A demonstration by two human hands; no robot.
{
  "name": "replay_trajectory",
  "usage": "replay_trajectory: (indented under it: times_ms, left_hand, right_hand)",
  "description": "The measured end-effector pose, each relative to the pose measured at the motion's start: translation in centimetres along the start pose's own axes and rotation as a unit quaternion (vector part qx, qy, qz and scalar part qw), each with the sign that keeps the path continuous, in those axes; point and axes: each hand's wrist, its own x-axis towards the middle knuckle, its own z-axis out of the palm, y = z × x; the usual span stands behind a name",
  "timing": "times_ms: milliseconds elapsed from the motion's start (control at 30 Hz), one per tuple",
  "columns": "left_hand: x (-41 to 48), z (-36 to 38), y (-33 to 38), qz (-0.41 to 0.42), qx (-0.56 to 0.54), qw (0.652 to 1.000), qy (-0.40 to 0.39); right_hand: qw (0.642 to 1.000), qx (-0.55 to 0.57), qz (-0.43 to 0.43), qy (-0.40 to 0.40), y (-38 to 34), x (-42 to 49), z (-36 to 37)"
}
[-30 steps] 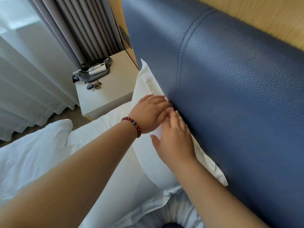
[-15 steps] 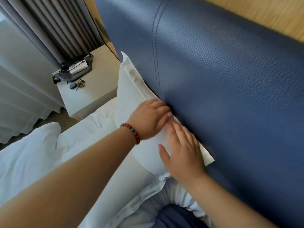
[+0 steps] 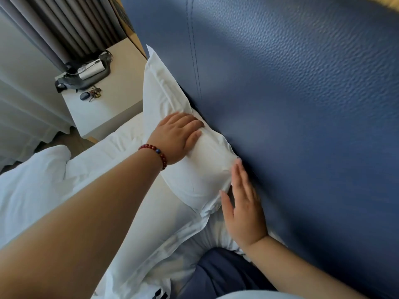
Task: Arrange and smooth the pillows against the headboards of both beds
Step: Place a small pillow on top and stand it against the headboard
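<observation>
while pillow (image 3: 194, 169) leans on headboard (image 3: 302, 104), left hand (image 3: 177, 137) presses it open-fingered, right hand (image 3: 244, 208) flat at its end

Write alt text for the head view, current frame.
A white pillow leans against a blue headboard. The left hand, wearing a bead bracelet, presses its top, and the right hand lies flat, fingers straight, at its near end. A nightstand with keys stands at upper left.

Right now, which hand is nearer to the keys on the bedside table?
Left. The left hand rests on the pillow, closer to the keys; the right hand lies farther off, by the headboard.
</observation>
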Motion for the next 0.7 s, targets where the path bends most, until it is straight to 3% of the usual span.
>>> replay_trajectory:
  times_ms: [100,267,500,700]
  left_hand:
    - [-0.2,-0.1,0.7,-0.016,-0.006,1.000,0.007]
    - [-2.3,-0.4,2.1,-0.085,-0.050,0.995,0.010]
    - [-9.5,0.5,3.8,-0.198,-0.170,0.965,0.014]
    - [-17.7,2.8,5.1,-0.343,-0.251,0.905,0.012]
  right_hand:
    - [0.982,0.093,0.162,-0.023,0.6,-1.6,0.4]
    - [0.960,0.136,0.236,-0.070,-0.3,-3.0,0.2]
    - [0.947,0.190,0.183,-0.183,-2.0,-3.4,0.6]
    - [0.920,0.215,0.195,-0.265,-3.5,-2.5,1.0]
